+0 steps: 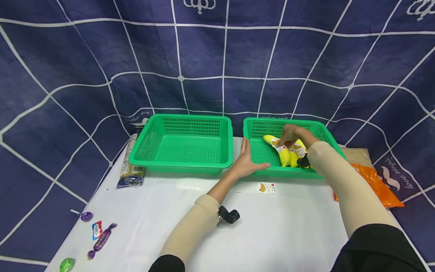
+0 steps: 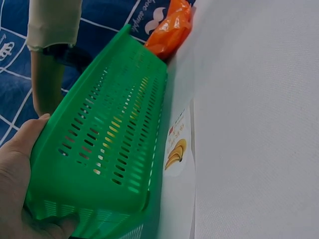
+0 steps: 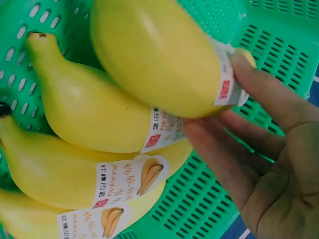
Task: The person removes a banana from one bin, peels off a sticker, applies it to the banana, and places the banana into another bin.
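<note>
My right hand reaches into the right green basket and pinches a yellow banana by its labelled middle, between thumb and fingers. Several more bananas lie side by side below it, each with a paper band printed with a banana picture. My left hand holds the near left corner of that basket, thumb along the rim and fingers bent round the end wall. In the left wrist view the basket's slotted side hides most of the fruit.
A second green basket stands to the left. Beside it lies a printed packet. A banana label card lies on the white table before the right basket. An orange bag is at the right, and several wrapped sweets at the left.
</note>
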`<state>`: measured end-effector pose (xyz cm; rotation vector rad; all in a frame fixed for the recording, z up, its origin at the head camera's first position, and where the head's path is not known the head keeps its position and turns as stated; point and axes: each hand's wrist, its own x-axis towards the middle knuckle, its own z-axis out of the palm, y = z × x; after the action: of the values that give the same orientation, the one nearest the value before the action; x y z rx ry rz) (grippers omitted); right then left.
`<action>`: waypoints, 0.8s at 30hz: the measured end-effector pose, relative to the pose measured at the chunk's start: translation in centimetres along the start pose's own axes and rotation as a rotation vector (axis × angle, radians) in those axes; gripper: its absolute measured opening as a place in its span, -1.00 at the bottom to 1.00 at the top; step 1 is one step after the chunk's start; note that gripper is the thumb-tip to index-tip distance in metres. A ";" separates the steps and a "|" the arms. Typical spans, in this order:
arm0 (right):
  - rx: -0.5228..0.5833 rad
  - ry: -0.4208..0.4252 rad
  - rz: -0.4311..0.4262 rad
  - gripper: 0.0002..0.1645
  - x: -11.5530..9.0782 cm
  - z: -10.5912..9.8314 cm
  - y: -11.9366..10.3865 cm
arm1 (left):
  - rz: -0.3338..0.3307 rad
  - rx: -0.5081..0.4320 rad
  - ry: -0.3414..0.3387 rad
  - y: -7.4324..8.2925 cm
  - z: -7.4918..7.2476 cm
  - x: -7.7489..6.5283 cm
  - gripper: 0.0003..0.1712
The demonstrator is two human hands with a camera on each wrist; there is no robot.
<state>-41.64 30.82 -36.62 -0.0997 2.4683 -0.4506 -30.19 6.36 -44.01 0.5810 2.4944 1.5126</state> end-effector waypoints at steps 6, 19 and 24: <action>-0.074 0.020 0.031 -0.63 0.4 0.9 -0.5 | -0.003 -0.003 0.016 0.1 0.1 -0.1 0.45; -0.027 0.029 0.123 -0.67 0.6 2.2 -0.9 | 0.006 -0.006 0.010 0.2 0.3 -0.4 0.45; -0.022 0.002 0.109 -0.67 0.6 1.9 -1.0 | 0.004 -0.003 0.009 0.1 0.1 -0.3 0.46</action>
<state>-41.09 29.22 -38.03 0.0260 2.4662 -0.3767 -29.92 6.35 -44.01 0.5809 2.4990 1.5233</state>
